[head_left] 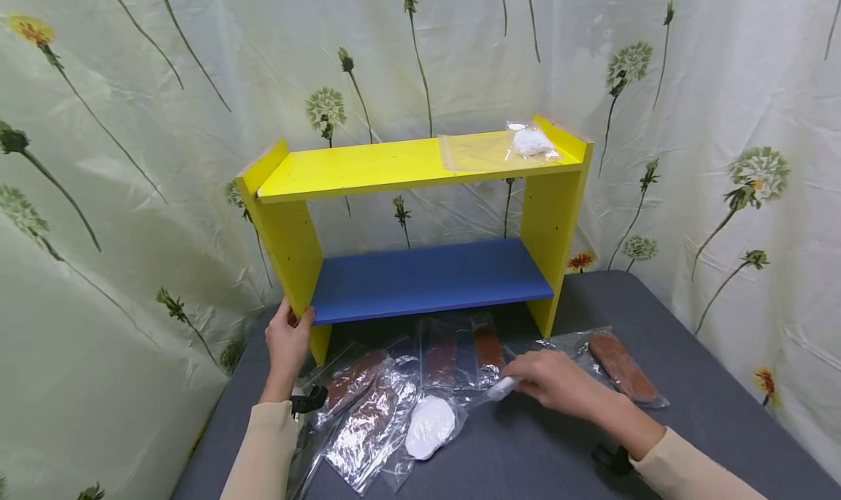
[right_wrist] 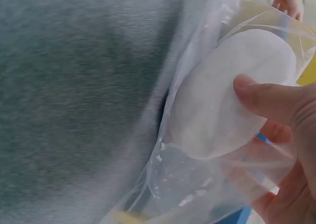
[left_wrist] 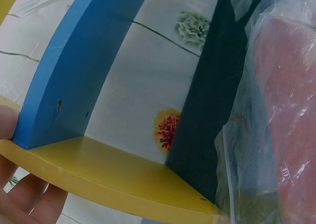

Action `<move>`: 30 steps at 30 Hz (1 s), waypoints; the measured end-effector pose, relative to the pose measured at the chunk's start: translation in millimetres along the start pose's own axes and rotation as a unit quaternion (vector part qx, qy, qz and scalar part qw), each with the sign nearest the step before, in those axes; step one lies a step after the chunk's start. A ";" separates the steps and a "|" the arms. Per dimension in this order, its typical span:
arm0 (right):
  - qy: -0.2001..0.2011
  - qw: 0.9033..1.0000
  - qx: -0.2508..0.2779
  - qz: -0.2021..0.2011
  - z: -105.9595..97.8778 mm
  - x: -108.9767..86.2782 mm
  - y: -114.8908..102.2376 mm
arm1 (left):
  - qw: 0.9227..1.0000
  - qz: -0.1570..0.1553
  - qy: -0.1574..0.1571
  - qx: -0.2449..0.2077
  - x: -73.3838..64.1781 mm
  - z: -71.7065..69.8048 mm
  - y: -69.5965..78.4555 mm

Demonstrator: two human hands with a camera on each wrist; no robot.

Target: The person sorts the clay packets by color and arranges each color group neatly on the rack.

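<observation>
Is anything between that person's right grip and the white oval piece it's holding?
Yes, a clear plastic bag. The white oval piece lies inside it, and the right grip pinches the piece through the bag. Nothing else visible comes between them.

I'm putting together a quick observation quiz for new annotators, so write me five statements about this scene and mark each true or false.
1. The left hand grips the left yellow side panel. True.
2. The right hand is empty. False: it holds a bagged white oval piece.
3. The lower board is red. False: it is blue.
4. A bagged white lump lies on the yellow upper board, near its right end. True.
5. The curtain behind is plain. False: it is printed with flowers.
</observation>
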State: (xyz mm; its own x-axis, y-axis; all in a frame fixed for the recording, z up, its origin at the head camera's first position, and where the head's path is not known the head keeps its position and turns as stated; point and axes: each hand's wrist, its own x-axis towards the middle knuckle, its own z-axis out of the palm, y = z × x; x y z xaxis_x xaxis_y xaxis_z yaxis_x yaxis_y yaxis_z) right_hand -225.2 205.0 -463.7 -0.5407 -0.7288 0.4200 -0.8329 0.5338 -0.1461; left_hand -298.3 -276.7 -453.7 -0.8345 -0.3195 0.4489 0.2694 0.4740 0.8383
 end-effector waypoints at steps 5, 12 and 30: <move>0.009 1.000 0.012 0.010 -10.1 7.2 -3.6 | 1.000 -0.004 -0.001 0.000 0.1 -0.3 0.4; 0.029 0.999 0.033 0.003 -22.9 16.1 -7.9 | 1.000 -0.001 -0.002 0.003 0.0 -0.7 -0.1; 0.027 0.987 0.130 0.093 -42.0 28.4 -9.6 | 1.000 -0.008 0.000 0.003 -1.2 -0.4 2.8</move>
State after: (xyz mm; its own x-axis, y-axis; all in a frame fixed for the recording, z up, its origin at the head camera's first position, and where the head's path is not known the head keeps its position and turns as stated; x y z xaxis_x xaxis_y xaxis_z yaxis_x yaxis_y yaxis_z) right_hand -227.6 197.2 -412.8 -0.6857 -0.6008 0.4110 -0.7259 0.5232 -0.4464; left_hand -296.4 -275.3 -451.7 -0.8389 -0.3275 0.4348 0.2526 0.4733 0.8439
